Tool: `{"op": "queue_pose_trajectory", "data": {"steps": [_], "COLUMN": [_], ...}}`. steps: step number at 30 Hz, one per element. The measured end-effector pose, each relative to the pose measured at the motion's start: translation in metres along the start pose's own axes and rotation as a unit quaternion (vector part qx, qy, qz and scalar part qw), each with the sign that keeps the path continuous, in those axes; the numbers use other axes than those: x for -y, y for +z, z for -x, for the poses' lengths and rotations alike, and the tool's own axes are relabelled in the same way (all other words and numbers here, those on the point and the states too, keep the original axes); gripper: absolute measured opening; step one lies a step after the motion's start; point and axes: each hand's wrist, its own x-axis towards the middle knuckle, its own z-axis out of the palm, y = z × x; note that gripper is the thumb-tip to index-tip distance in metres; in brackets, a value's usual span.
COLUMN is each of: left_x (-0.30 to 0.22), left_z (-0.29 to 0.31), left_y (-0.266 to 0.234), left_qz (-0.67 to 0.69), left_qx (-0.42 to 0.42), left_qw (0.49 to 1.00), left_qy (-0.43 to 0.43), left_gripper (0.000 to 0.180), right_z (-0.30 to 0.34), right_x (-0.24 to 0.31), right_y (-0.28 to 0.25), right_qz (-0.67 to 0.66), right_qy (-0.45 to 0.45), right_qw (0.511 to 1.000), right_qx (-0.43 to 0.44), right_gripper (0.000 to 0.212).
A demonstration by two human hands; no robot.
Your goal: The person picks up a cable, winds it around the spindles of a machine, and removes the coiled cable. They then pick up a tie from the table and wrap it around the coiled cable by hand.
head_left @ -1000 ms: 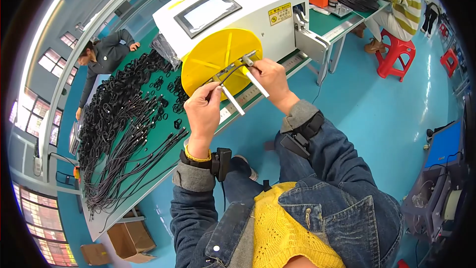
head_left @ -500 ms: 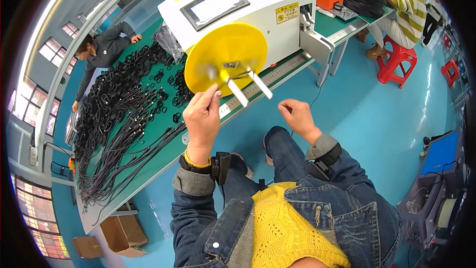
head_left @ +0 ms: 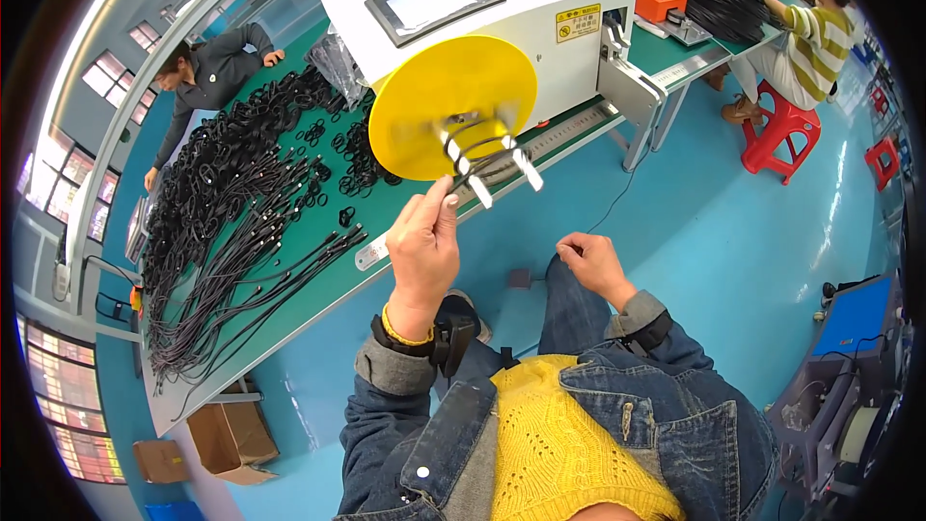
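Observation:
My left hand (head_left: 424, 246) is closed in a pinch on the end of a black cable, just below the yellow disc (head_left: 415, 116) of a white winding machine (head_left: 540, 10). Loops of the black cable (head_left: 482, 142) lie around two white pegs (head_left: 528, 170) that stick out from the disc. The pegs and loops are smeared by motion. My right hand (head_left: 596, 265) hangs over my thigh with curled fingers, apart from the machine, and nothing shows in it.
Coiled black cables (head_left: 222, 154) and straight ones (head_left: 260, 270) cover the green table (head_left: 318, 256). One co-worker (head_left: 227, 72) leans over its far left; another (head_left: 815, 39) sits on a red stool (head_left: 783, 130). Cardboard boxes (head_left: 231, 434) and a grey pedal (head_left: 521, 278) are on the floor.
The pegs have turned, and more cable now lies looped around them. My left hand has shifted right with the cable end. My right hand has dropped lower.

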Motion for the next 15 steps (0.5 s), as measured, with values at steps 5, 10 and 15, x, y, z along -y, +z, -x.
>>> {"op": "queue_pose_trajectory", "data": {"steps": [5, 10, 15], "left_x": [-0.001, -0.019, -0.04], "left_z": [0.008, -0.022, -0.033], "left_y": [0.017, 0.021, 0.024], "left_qz": [0.038, -0.037, -0.147], "left_qx": [-0.024, -0.03, 0.006], "left_qw": [0.999, 0.993, 0.976], "left_qy": [-0.008, 0.112, 0.161], "left_gripper": [0.024, 0.027, 0.029], "right_z": [-0.005, -0.032, -0.045], "right_x": [0.006, 0.044, 0.119], "right_y": [-0.001, -0.015, -0.032], "right_qz": [-0.017, -0.074, -0.134], "right_qy": [0.006, -0.051, -0.19], "right_qw": [1.0, 0.995, 0.971], "right_qx": [0.017, -0.04, -0.047], "right_gripper": [0.016, 0.016, 0.015]}}
